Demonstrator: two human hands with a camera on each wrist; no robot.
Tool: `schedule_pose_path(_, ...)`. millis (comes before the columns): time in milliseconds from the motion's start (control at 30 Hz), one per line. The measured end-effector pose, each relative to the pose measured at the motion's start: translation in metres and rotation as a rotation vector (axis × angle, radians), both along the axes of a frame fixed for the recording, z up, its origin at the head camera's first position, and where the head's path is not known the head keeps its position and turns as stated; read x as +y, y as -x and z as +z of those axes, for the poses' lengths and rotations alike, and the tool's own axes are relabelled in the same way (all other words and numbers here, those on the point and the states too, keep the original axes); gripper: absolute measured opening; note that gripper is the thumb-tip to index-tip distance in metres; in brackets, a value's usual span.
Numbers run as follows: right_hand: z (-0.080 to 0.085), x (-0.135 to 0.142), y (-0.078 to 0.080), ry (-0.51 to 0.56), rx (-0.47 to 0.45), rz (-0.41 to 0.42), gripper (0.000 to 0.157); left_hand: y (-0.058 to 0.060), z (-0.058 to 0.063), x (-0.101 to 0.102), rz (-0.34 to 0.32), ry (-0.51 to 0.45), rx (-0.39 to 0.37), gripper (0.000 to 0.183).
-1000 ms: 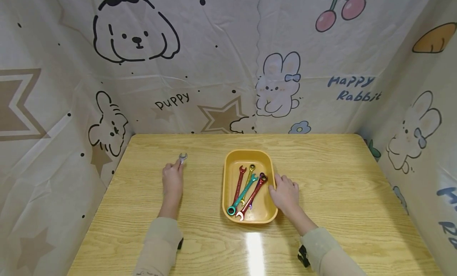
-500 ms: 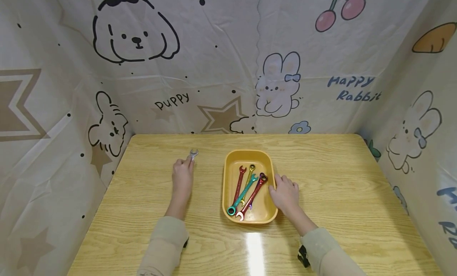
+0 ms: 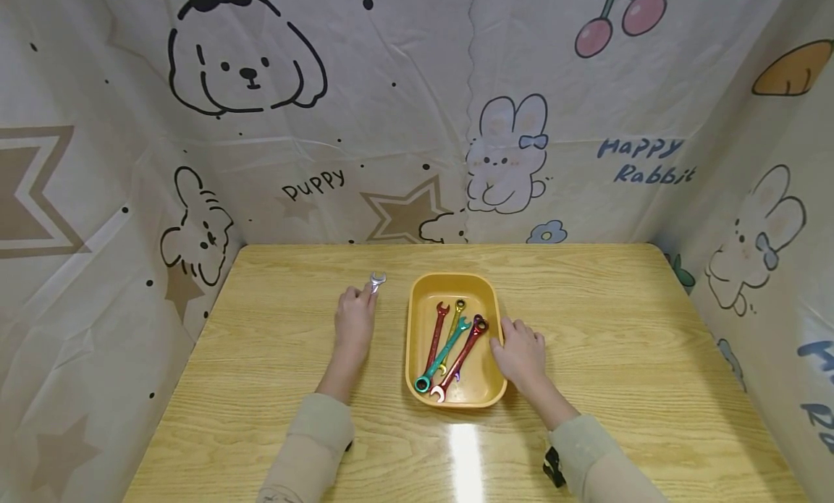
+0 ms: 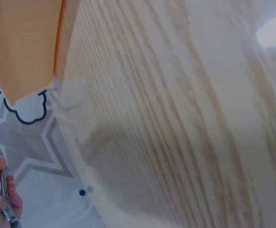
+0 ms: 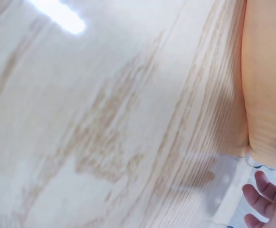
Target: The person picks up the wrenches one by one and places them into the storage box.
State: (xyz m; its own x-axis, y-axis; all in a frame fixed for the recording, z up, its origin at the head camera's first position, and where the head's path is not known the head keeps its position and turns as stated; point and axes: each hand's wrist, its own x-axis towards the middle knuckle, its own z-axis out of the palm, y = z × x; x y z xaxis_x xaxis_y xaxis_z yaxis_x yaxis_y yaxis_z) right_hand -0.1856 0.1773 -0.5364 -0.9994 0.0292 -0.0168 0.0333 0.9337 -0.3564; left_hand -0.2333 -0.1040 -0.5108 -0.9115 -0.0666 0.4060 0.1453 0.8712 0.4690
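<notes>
My left hand [image 3: 355,322] pinches a silver combination wrench [image 3: 377,280] over the table, left of the yellow plastic bin [image 3: 409,344]. Its open-end head points away, past the fingertips. In the left wrist view part of that wrench [image 4: 4,197] shows between thumb and fingers. My right hand [image 3: 521,349] holds the bin's right rim, thumb over the edge; in the right wrist view its other fingers [image 5: 261,197] are loosely bent beside the bin wall [image 5: 268,80]. Inside the bin lie two red wrenches, a teal wrench [image 3: 444,353], a gold wrench [image 3: 459,309] and a partly covered purple one.
The wood-grain table [image 3: 619,344] carries the bin near its middle. A printed cloth [image 3: 404,127] with cartoon animals rises behind the table and along both sides. A bright light reflection lies on the tabletop in front of the bin.
My left hand has moved right with the silver wrench, closer to the bin. The right hand, the bin and the wrenches inside have stayed put.
</notes>
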Motion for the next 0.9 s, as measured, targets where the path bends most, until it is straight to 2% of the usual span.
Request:
schedule_pose_path(233, 0.0, 0.0, 0.0, 0.002, -0.009, 0.002, 0.037, -0.001, 0.002, 0.014, -0.037, 0.044, 0.027, 0.026)
schedule_pose_path(433, 0.0, 0.0, 0.0, 0.003, -0.009, 0.003, 0.037, -0.003, 0.0, 0.027, -0.07, 0.087, 0.085, 0.023)
schedule_pose_path(900, 0.001, 0.0, -0.001, 0.004, -0.008, 0.002, 0.036, -0.006, -0.003, 0.051, -0.112, 0.153, 0.111, 0.019)
